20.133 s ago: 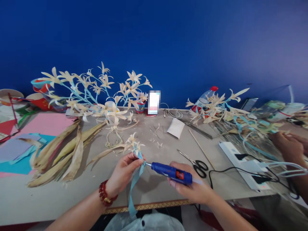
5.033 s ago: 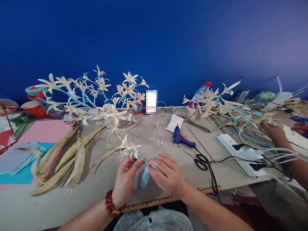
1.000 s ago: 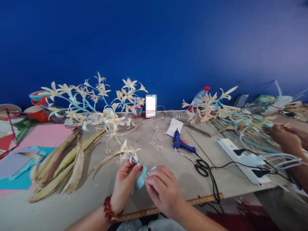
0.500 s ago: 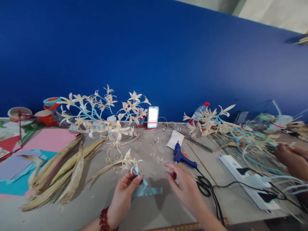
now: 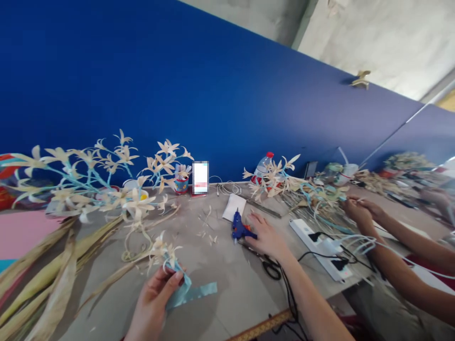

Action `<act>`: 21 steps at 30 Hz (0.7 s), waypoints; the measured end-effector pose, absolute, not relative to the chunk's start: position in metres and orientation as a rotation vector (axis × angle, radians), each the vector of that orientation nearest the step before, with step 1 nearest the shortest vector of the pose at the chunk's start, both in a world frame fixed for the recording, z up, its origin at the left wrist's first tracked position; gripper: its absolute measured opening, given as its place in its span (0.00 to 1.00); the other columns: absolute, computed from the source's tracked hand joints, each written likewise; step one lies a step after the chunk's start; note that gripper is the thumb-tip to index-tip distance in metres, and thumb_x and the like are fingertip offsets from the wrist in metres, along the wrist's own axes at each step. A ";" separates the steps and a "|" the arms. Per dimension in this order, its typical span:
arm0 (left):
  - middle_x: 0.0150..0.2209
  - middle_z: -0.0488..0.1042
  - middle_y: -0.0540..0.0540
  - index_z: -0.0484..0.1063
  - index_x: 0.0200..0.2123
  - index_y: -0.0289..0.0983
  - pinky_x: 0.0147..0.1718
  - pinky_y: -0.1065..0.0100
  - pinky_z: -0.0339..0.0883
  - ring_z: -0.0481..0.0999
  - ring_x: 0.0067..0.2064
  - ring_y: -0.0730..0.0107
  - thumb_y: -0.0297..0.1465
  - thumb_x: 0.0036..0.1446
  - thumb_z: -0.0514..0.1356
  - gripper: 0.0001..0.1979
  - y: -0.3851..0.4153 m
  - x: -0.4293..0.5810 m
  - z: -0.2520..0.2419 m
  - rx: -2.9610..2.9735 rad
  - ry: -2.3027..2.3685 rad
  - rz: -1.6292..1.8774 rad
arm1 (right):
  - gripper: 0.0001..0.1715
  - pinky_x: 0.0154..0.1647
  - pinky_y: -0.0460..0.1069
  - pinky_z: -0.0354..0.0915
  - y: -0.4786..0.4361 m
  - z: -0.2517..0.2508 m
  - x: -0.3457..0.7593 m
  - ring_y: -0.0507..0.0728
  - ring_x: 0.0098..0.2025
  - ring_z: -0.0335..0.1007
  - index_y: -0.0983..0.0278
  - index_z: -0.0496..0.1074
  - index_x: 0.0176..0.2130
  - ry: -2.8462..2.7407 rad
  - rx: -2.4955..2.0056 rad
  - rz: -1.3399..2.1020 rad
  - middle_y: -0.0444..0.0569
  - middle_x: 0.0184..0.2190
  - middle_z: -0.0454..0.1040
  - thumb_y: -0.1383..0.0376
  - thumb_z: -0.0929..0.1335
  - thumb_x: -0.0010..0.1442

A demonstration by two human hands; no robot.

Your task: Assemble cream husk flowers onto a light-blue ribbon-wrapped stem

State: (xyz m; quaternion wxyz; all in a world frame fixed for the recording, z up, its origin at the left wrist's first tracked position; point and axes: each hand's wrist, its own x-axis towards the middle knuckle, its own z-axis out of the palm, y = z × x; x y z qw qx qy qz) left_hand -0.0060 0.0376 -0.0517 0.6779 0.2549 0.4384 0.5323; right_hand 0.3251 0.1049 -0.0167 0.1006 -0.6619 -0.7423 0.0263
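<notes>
My left hand [image 5: 158, 289] pinches the stem of a small cream flower sprig [image 5: 167, 253] between thumb and fingers. A light-blue ribbon [image 5: 197, 292] wraps the stem and its loose end trails to the right over the table. My right hand [image 5: 266, 237] is at the handle of a blue glue gun [image 5: 239, 229], its fingers stretched out and apart around the handle's end. I cannot tell whether it touches the handle. The gun's nozzle points away from me, beside a folded white paper [image 5: 233, 206].
Finished flower branches [image 5: 106, 166] stand at the back left, above dried husks [image 5: 53, 265]. A white power strip [image 5: 320, 251] with cables lies right. Behind are a phone [image 5: 200, 177] and a red-capped bottle [image 5: 265, 166]. Another person's hands [image 5: 360, 210] work at the far right.
My right hand has moved forward from empty space to the glue gun's handle. My left hand keeps its pinch on the flower sprig. The view has turned right, showing more of the other person's arms.
</notes>
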 end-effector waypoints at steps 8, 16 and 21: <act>0.25 0.76 0.49 0.77 0.27 0.36 0.28 0.75 0.66 0.72 0.27 0.73 0.35 0.42 0.71 0.11 0.038 -0.002 -0.045 0.619 1.000 1.239 | 0.32 0.64 0.61 0.47 0.138 -0.034 0.339 0.66 0.64 0.52 0.68 0.67 0.52 -2.399 -1.694 0.279 0.62 0.62 0.58 0.56 0.69 0.50; 0.25 0.74 0.49 0.77 0.28 0.35 0.29 0.75 0.64 0.69 0.27 0.75 0.34 0.45 0.69 0.09 0.038 -0.001 -0.044 0.657 0.947 1.250 | 0.25 0.62 0.62 0.51 0.150 -0.046 0.357 0.67 0.60 0.59 0.64 0.69 0.48 -2.333 -1.492 0.513 0.59 0.59 0.64 0.54 0.69 0.53; 0.27 0.77 0.49 0.77 0.28 0.35 0.30 0.74 0.66 0.72 0.29 0.73 0.34 0.44 0.70 0.09 0.037 -0.003 -0.049 0.622 0.975 1.218 | 0.25 0.60 0.60 0.55 0.150 -0.031 0.363 0.65 0.55 0.65 0.62 0.72 0.47 -2.110 -1.522 0.706 0.54 0.53 0.71 0.53 0.69 0.52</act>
